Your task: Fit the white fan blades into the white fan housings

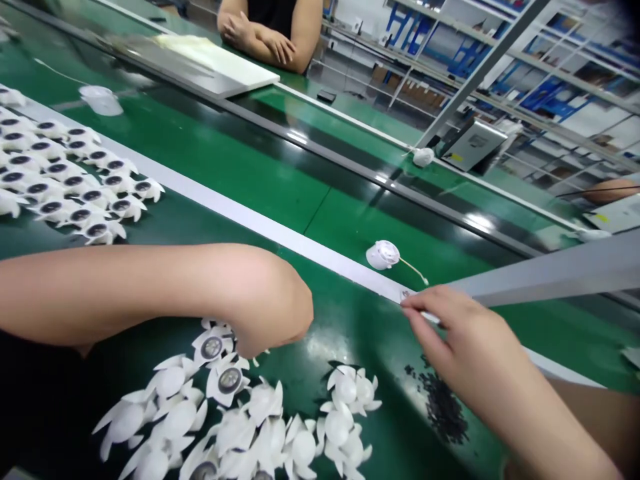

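My left hand (275, 307) is bent down over the white fan impellers (227, 380), close to two that lie with their dark round hubs up. Its fingers are hidden behind the wrist. Beyond the near table edge, my right hand (460, 327) has thumb and forefinger pinched together at the white strip (300, 243). A tiny shiny bit shows at the fingertips, too small to name, and a sliver of something white shows under the fingers. Just past them a white motor housing (383, 255) with a short cable lies on the green belt (280, 187).
Rows of impellers (73, 180) stand hub-up at the left. Small black parts (443, 407) lie in a pile below my right hand. Another white housing (101, 100) is on the belt. A grey post (565, 267) slants across the right. Across the line, a person's folded arms (270, 37) rest.
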The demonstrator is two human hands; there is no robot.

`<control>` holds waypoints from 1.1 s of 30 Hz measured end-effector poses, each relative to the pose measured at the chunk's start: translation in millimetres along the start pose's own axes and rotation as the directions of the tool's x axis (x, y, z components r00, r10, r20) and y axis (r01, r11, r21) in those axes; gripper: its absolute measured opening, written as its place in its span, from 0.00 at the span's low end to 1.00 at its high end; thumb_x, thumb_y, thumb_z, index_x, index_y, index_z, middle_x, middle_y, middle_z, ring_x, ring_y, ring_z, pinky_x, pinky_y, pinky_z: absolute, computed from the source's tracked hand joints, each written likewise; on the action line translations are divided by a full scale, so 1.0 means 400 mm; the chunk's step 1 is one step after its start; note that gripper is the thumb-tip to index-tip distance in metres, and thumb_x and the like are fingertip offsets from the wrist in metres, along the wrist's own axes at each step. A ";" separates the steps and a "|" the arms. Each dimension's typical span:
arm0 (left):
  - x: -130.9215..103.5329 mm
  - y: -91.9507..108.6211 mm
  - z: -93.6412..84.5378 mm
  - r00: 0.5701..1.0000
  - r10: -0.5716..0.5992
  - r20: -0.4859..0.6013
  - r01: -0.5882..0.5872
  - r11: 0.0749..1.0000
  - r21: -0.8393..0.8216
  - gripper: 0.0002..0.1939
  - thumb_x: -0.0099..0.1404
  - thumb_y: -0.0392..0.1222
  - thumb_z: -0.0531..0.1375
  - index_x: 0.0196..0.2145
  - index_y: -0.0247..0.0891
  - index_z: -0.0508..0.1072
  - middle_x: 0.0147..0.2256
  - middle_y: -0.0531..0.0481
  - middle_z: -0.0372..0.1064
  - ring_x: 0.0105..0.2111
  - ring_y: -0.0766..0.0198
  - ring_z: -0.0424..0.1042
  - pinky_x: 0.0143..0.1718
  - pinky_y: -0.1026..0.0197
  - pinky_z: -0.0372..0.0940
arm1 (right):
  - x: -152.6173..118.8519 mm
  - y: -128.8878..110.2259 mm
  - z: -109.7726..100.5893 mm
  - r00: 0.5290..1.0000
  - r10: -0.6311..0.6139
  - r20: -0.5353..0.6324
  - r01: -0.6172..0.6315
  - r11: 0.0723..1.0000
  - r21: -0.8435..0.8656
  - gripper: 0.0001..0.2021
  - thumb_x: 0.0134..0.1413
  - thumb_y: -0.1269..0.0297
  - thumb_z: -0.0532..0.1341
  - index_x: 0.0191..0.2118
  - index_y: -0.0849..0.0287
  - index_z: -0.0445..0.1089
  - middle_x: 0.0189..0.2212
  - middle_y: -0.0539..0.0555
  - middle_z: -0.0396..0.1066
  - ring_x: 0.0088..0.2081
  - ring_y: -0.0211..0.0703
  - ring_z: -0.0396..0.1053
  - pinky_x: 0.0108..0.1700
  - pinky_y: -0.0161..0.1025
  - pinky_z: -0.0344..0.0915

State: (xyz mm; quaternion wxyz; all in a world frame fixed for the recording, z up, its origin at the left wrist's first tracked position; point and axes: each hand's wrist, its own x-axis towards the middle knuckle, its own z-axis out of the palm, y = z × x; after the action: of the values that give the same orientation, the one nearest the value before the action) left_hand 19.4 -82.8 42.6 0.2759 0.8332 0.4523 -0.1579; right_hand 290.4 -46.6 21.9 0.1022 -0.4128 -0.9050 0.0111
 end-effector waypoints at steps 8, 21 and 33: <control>0.032 -0.027 -0.069 0.974 0.092 0.209 -0.089 0.996 -0.023 0.12 0.44 0.32 0.62 0.27 0.45 0.78 0.29 0.51 0.71 0.23 0.62 0.62 0.29 0.58 0.55 | -0.051 0.038 -0.004 0.779 0.244 0.578 -0.225 0.969 -0.107 0.13 0.48 0.75 0.54 0.18 0.56 0.66 0.18 0.50 0.67 0.20 0.38 0.62 0.23 0.37 0.50; 0.161 -0.039 0.007 0.758 0.527 -0.384 -0.591 0.804 -0.062 0.08 0.60 0.31 0.60 0.29 0.43 0.76 0.40 0.50 0.73 0.42 0.59 0.69 0.42 0.59 0.61 | -0.017 -0.042 0.015 0.728 0.385 0.568 -0.141 0.894 -0.426 0.14 0.46 0.82 0.57 0.18 0.57 0.66 0.20 0.54 0.68 0.22 0.43 0.66 0.23 0.38 0.45; 0.198 -0.091 0.020 0.737 0.530 -0.419 -0.639 0.749 -0.176 0.25 0.52 0.46 0.72 0.47 0.44 0.75 0.48 0.48 0.72 0.47 0.58 0.70 0.46 0.60 0.62 | -0.009 -0.054 0.017 0.834 0.335 0.438 -0.190 0.920 -0.342 0.11 0.45 0.79 0.59 0.19 0.57 0.64 0.20 0.53 0.68 0.23 0.43 0.67 0.23 0.37 0.49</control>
State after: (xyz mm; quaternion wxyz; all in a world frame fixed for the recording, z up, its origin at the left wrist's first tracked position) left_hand 31.5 -19.0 -15.9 0.3551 0.8939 0.2232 0.1583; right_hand 275.2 -63.2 17.0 -0.1923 -0.5282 -0.8271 -0.0014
